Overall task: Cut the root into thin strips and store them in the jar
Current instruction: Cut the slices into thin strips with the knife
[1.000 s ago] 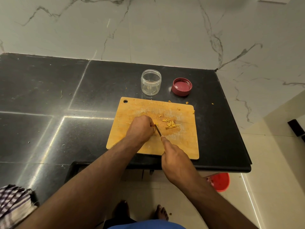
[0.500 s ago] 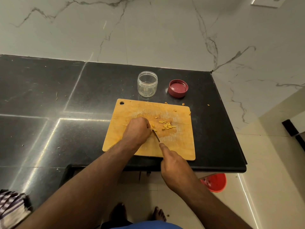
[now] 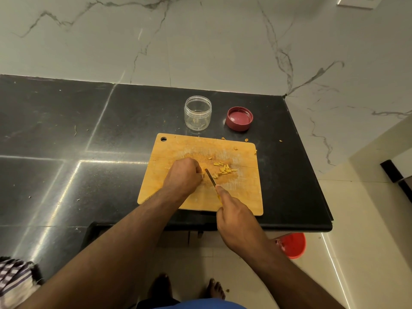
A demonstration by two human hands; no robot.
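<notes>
Now the left hand (image 3: 184, 175) pins the root (image 3: 202, 175) under curled fingers, and the knife (image 3: 211, 178), gripped by the right hand (image 3: 236, 221), slants just right of it.

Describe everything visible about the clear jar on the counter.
The jar is small, round and see-through, plastic by its look, with a ribbed threaded neck. It stands upright and open on the black counter, just behind the far edge of the wooden cutting board. Nothing can be seen inside it. Its dark red lid lies apart to its right, inner side up. Neither hand touches it.
</notes>
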